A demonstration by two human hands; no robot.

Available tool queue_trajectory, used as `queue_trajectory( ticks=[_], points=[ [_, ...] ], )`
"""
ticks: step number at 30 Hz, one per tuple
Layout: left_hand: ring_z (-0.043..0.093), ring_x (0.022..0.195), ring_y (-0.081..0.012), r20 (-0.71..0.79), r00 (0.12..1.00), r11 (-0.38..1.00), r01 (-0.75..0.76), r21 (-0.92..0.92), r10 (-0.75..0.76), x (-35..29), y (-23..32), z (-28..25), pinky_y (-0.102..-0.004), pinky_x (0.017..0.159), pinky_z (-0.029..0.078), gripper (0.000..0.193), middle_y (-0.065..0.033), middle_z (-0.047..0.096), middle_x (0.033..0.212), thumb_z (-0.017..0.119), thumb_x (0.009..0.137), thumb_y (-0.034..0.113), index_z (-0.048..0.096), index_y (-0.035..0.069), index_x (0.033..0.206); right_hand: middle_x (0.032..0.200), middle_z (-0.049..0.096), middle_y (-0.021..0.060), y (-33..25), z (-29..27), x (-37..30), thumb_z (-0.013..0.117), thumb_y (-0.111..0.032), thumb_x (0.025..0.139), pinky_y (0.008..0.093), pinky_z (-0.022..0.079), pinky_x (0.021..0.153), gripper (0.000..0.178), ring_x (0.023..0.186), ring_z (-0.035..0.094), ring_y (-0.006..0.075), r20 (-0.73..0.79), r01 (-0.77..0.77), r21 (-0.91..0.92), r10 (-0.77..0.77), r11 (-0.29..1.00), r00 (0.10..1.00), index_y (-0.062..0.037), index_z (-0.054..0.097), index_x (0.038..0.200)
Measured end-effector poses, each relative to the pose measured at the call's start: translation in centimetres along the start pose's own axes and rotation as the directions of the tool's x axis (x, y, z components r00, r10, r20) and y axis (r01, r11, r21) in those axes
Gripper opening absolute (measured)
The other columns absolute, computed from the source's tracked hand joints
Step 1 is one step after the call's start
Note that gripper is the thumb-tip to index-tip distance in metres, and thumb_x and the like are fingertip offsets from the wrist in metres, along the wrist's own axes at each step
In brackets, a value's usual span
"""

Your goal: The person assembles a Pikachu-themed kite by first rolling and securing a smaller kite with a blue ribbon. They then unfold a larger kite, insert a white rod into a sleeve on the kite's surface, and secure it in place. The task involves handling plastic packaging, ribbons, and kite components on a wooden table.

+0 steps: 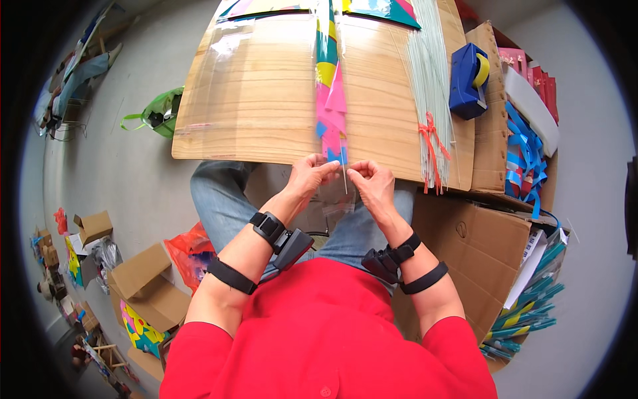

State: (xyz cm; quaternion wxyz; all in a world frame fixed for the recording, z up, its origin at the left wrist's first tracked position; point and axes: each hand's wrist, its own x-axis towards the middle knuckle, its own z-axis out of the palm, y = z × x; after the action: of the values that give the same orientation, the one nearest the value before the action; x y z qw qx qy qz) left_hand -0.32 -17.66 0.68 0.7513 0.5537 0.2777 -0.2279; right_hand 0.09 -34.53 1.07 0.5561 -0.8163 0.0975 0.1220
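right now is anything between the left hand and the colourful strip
Nothing visible is: the left hand is at the near end of the colourful strip. A thin pale stick shows beside the right hand; the blue tape dispenser sits farther right.

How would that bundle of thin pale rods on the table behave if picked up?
The bundle of thin pale rods is probably light for its length, each rod being so slender. Being long and thin, they may flex. They'd likely hold together at the red tie but splay farther up, where they spread.
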Motion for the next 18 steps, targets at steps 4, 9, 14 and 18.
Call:
queue_trajectory(
  ticks=[4,9,14,18],
  points=[
    [0.066,0.084,-0.0159,-0.016,1.0,0.997,-0.024,0.076,0.026,1.2,2.3,-0.3,-0.0299,0.075,0.054,0.044,-0.0089,0.068,0.106,0.068,0.093,0.022,0.052,-0.001,0.126,0.072,0.07,0.0078,-0.7,0.6,2.1,0.072,-0.017,0.079,0.0276,0.052,0.063,0.019,0.064,0.065,0.0124,-0.045,0.041,0.068,-0.038,0.997,0.998,0.0,0.071,0.087],
    [0.063,0.09,-0.0259,-0.071,0.681,0.442,-0.389,0.808,0.729,0.3,4.6,-1.2,-0.0361,0.08,0.052,0.04,-0.0117,0.065,0.112,0.067,0.089,0.016,0.057,0.005,0.126,0.071,0.069,0.0102,-1.6,1.4,6.2,0.072,-0.016,0.08,0.0311,0.052,0.063,0.015,0.065,0.066,0.0202,-0.137,0.113,-0.082,-0.123,0.99,0.983,-0.0026,0.068,0.082],
    [0.056,0.109,-0.0291,0.493,0.433,-0.145,-0.623,0.769,0.755,0.9,4.6,-5.0,-0.0409,0.094,0.046,0.029,-0.0032,0.063,0.117,0.069,0.083,0.012,0.068,0.016,0.112,0.088,0.063,0.0112,-3.5,1.4,5.0,0.071,-0.011,0.081,0.0388,0.05,0.064,0.008,0.078,0.063,0.0292,-0.175,0.424,-0.421,-0.53,0.802,0.83,-0.0066,0.066,0.085],
    [0.055,0.111,-0.0268,0.586,0.462,-0.143,-0.692,0.708,0.666,3.2,4.0,-6.4,-0.0412,0.095,0.045,0.024,0.0009,0.061,0.118,0.072,0.081,0.018,0.071,0.021,0.105,0.09,0.06,0.0106,-2.8,2.2,1.2,0.068,-0.006,0.082,0.0386,0.05,0.07,0.009,0.084,0.061,0.0306,0.096,0.587,-0.342,-0.595,0.733,0.798,-0.0061,0.064,0.09]
  ],
)
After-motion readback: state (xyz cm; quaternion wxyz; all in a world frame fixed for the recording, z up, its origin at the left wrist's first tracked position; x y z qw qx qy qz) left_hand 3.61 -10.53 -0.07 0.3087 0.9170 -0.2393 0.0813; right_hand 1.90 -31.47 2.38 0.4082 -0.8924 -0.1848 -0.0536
